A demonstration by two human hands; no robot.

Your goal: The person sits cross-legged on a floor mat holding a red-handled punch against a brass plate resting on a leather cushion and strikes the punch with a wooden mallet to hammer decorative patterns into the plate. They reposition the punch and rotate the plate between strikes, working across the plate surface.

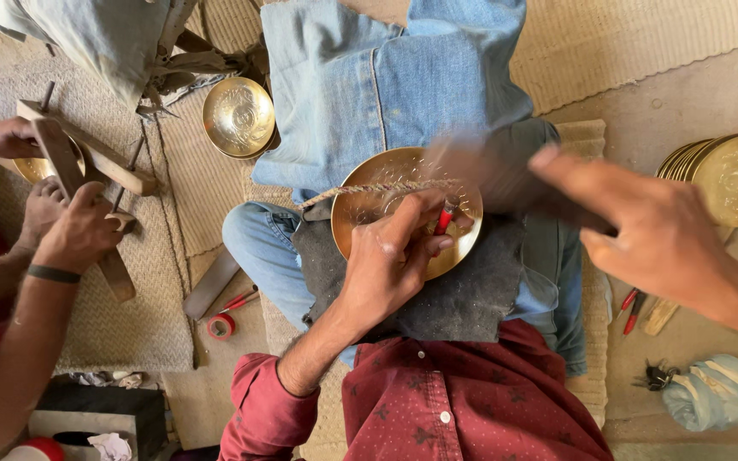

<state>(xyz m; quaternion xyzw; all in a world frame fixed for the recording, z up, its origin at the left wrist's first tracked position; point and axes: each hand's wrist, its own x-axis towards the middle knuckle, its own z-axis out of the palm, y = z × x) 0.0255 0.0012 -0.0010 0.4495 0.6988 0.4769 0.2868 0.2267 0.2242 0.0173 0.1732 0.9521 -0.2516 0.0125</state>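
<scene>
The left hand [390, 260] rests on a round brass plate [360, 205], its fingers curled together and pinched on a slim red-handled tool [444, 218] whose tip meets the metal near the plate's middle. The plate lies on a dark grey cloth [463, 294] spread across the person's lap (blue jeans below, dark red shirt nearest the camera). A twisted cord [369, 189] runs over the plate's upper part.

The right hand [655, 235] is raised above and to the right of the plate, closed around a dark tool [506, 179] that is too blurred to name; the forefinger lies stretched along it.

Further out, a stack of brass plates [728, 175] sits on the floor at the right, with two red-handled tools [631, 309] and a pale blue cloth bundle [715, 391] below it. Another embossed brass plate [238, 117] lies on the woven mat beyond the knees. At the left edge, a co-worker's two hands [79, 230] grip a wooden frame [79, 166]. A red tape roll [220, 326] lies on the floor beside the left knee.
</scene>
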